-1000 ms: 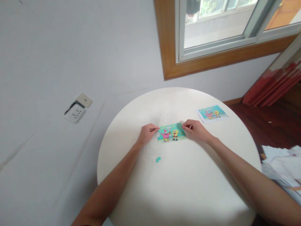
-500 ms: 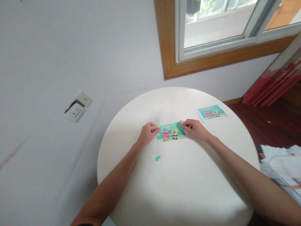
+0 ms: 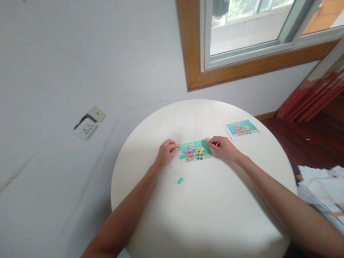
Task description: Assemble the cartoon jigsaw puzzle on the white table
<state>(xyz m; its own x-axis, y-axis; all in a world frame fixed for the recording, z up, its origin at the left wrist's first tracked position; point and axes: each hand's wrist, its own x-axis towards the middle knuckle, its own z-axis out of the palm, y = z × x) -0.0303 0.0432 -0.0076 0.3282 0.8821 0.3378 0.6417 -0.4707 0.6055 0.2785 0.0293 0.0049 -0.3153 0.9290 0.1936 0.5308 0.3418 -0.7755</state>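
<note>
A small jigsaw puzzle (image 3: 194,152) with pink and yellow cartoon figures on a teal ground lies flat in the middle of the table. A notch shows in its left edge. My left hand (image 3: 166,153) rests at that side, its index finger stretched to the upper left corner and nothing visible in its grasp. At the opposite edge, my right hand (image 3: 223,147) has thumb and finger pinched together on the puzzle's upper right corner. One loose teal puzzle piece (image 3: 180,181) lies nearer to me, below the left part of the puzzle.
The round white table (image 3: 215,208) stands against the wall below a wood-framed window (image 3: 247,32). A printed picture (image 3: 242,129) with the same cartoon scene lies at the back right. Papers (image 3: 322,186) are heaped beyond the right edge; a wall socket (image 3: 85,128) is at left.
My left hand has drawn back slightly to the left, and its index finger is straighter, uncovering the notched left edge. My right hand, the puzzle and the loose piece have stayed in place.
</note>
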